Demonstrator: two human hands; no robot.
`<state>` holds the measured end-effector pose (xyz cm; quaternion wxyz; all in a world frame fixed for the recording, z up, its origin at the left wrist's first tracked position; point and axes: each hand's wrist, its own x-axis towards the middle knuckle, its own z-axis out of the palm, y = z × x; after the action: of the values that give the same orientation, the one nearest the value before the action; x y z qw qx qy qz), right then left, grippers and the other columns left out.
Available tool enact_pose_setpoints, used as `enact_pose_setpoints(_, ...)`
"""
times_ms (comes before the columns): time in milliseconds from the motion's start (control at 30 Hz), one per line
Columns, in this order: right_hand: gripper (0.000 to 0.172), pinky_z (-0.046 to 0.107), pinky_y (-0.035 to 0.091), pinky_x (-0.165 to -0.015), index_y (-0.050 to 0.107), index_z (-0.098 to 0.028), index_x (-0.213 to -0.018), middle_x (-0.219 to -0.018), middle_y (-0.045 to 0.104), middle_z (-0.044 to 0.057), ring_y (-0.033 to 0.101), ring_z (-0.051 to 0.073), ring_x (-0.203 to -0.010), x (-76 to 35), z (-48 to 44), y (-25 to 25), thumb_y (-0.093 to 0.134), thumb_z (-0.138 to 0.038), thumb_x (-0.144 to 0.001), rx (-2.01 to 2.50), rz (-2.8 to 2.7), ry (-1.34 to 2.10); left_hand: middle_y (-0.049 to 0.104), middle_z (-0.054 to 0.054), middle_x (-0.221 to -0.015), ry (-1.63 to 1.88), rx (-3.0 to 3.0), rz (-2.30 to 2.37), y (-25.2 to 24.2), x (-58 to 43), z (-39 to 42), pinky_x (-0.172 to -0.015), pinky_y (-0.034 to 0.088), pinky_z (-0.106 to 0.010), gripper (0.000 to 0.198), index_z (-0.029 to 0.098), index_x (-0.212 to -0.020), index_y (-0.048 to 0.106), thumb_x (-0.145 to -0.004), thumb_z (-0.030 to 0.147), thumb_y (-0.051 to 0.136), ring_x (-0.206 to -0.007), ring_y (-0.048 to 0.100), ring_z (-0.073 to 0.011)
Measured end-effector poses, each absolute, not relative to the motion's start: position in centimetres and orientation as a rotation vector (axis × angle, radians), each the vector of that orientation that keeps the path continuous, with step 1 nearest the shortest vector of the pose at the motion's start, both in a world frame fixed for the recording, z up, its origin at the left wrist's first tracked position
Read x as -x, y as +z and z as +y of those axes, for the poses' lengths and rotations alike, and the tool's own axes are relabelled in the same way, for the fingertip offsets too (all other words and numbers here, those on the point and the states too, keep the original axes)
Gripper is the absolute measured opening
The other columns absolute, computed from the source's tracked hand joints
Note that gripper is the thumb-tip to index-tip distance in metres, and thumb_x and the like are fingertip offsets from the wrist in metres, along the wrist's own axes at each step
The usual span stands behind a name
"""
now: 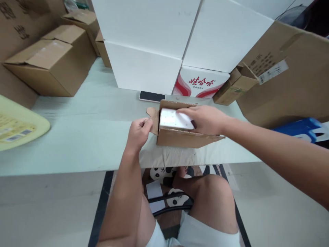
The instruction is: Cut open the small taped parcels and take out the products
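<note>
A small open brown cardboard box sits near the front edge of the pale table. Inside it lies a white packet. My right hand rests on that packet, fingers curled over its right end and pressing it into the box. My left hand pinches the box's rounded left side flap between thumb and fingers.
A black phone lies behind the box. White foam boxes, a red-and-white printed carton and brown cartons line the back and left; a large brown carton stands right. A yellow sheet lies far left.
</note>
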<state>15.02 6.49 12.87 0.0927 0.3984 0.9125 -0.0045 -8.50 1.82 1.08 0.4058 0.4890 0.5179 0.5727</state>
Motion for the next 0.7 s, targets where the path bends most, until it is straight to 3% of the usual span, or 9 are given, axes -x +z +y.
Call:
enact_pose_setpoints(100, 0.073, 0.037, 0.052, -0.081, 0.06, -0.025, -0.141, -0.129, 0.07, 0.01, 0.068, 0.03, -0.11, -17.1, 5.7, 16.4, 0.079, -0.041, -0.073, -1.293, 3.047, -0.074, 0.035, 0.004, -0.053, 1.587, -1.169, 1.3, 1.3, 8.5, 1.7, -0.049, 0.024, -0.025, 0.04, 0.02, -0.054, 0.041, -0.085, 0.033, 0.062, -0.052, 0.033, -0.0102)
enact_pose_setpoints(200, 0.073, 0.033, 0.054, -0.075, 0.06, -0.033, -0.138, -0.126, 0.07, 0.006, 0.068, 0.023, -0.106, -19.8, 4.6, 18.8, 0.084, -0.043, -0.07, -1.373, 3.482, -0.286, 0.035, 0.005, -0.056, 1.822, -0.925, 1.251, 1.7, 8.9, 1.8, -0.047, 0.03, -0.022, 0.04, 0.021, -0.059, 0.04, -0.084, 0.04, 0.064, -0.052, 0.034, -0.0089)
enact_pose_setpoints(300, 0.064, 0.03, 0.057, -0.081, 0.057, -0.039, -0.135, -0.129, 0.069, 0.005, 0.068, 0.022, -0.114, -22.3, 3.9, 17.0, 0.081, -0.045, -0.076, -1.746, 3.77, -0.678, 0.032, 0.006, -0.059, 2.06, -0.671, 1.253, 2.3, 10.1, 1.7, -0.042, 0.028, -0.02, 0.042, 0.022, -0.064, 0.035, -0.082, 0.045, 0.065, -0.049, 0.033, -0.0073)
enact_pose_setpoints(367, 0.052, 0.032, 0.059, -0.083, 0.06, -0.035, -0.126, -0.128, 0.07, 0.007, 0.068, 0.025, -0.118, -23.6, 4.1, 13.1, 0.077, -0.046, -0.079, -2.194, 3.707, -1.062, 0.032, 0.007, -0.058, 2.192, -0.57, 1.285, 2.6, 11.1, 1.5, -0.04, 0.024, -0.019, 0.042, 0.022, -0.065, 0.033, -0.082, 0.045, 0.065, -0.047, 0.031, -0.0062)
enact_pose_setpoints(467, 0.041, 0.034, 0.062, -0.067, 0.066, -0.027, -0.108, -0.112, 0.076, 0.008, 0.075, 0.027, -0.099, -24.2, 4.5, 5.7, 0.074, -0.053, -0.077, -2.613, 2.943, -2.217, 0.031, 0.007, -0.055, 2.288, -0.475, 1.326, 2.7, 12.4, 1.3, -0.039, 0.022, -0.019, 0.04, 0.022, -0.063, 0.029, -0.081, 0.037, 0.062, -0.045, 0.029, -0.0056)
enact_pose_setpoints(533, 0.037, 0.032, 0.061, -0.058, 0.068, -0.024, -0.102, -0.102, 0.078, 0.007, 0.076, 0.025, -0.083, -23.6, 4.5, 1.4, 0.07, -0.054, -0.079, -2.595, 2.17, -2.921, 0.03, 0.008, -0.053, 2.308, -0.428, 1.366, 2.6, 12.8, 1.3, -0.039, 0.021, -0.019, 0.039, 0.022, -0.062, 0.027, -0.077, 0.031, 0.062, -0.043, 0.027, -0.005)
enact_pose_setpoints(633, 0.035, 0.032, 0.063, -0.063, 0.067, -0.026, -0.111, -0.102, 0.079, 0.002, 0.076, 0.02, -0.081, -21.5, 3.9, -2.8, 0.064, -0.049, -0.085, -2.345, 1.29, -3.607, 0.029, 0.01, -0.052, 2.292, -0.368, 1.429, 2.5, 12.7, 1.4, -0.039, 0.018, -0.02, 0.035, 0.022, -0.061, 0.028, -0.07, 0.026, 0.062, -0.041, 0.025, -0.0041)
enact_pose_setpoints(700, 0.034, 0.034, 0.064, -0.067, 0.066, -0.029, -0.116, -0.101, 0.079, -0.001, 0.076, 0.019, -0.083, -20.2, 3.3, -4.2, 0.061, -0.047, -0.088, -2.12, 0.853, -3.873, 0.031, 0.01, -0.049, 2.267, -0.347, 1.453, 2.6, 12.3, 1.5, -0.038, 0.018, -0.021, 0.032, 0.023, -0.06, 0.031, -0.072, 0.029, 0.06, -0.039, 0.026, -0.005)
